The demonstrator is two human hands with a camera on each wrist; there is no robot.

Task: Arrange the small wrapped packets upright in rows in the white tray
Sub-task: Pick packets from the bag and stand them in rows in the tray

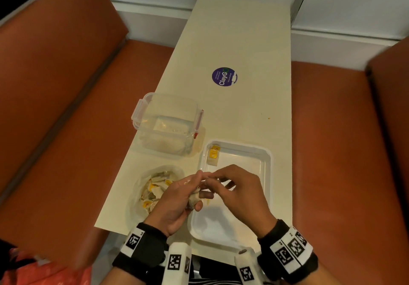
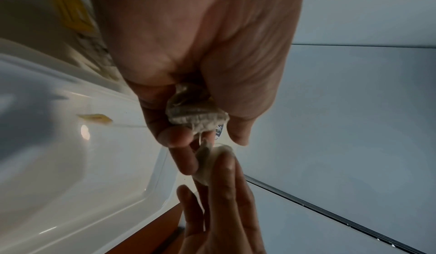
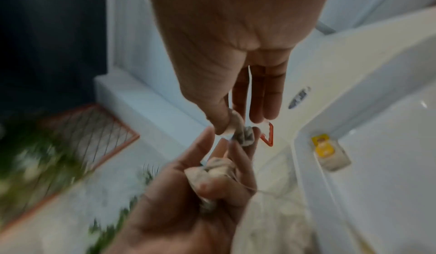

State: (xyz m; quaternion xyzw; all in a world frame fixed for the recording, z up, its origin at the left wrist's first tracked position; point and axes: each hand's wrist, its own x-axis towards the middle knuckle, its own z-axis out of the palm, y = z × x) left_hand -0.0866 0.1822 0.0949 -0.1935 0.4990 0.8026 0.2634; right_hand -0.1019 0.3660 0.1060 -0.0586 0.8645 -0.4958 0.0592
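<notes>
Your left hand [image 1: 174, 198] is clutching crumpled beige packets [image 1: 194, 198] while your right hand [image 1: 236, 193] is pinching one over the white tray's [image 1: 266, 165] left edge

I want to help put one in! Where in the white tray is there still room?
Most of the white tray floor is bare: the right side and the near end. Only the far left corner is taken, by the standing packets. The left hand and right hand hover over the middle, sharing a packet.
</notes>
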